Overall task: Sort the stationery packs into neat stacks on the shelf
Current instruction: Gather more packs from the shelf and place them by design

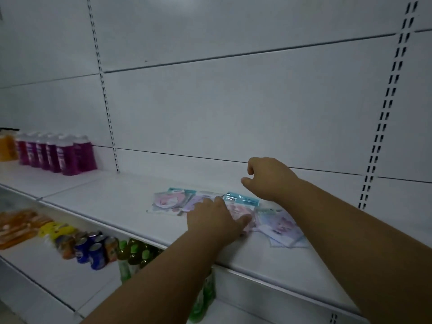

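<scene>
Left hand: fingers spread flat, palm down, pressing on a pink pack lying on the shelf; thumb out to the right along the pack's near edge. Not curled round it, only pressed on top

Right hand: raised above the shelf, behind the packs, fingers loosely curled, thumb and forefinger narrowly apart, nothing in them

Packs: a loose scatter, flat on the white shelf, mid-depth, overlapping one another. One with a teal header and a pink round print at far left; the pink one with a teal header under the left hand; pale blue and lilac ones fanned out to the right, near the shelf's front edge. No tidy stack among them

Far left on the same shelf: row of purple bottles against the back panel, orange ones beyond

Lower shelf: cans, green bottles, yellow and orange packets, blurred
</scene>
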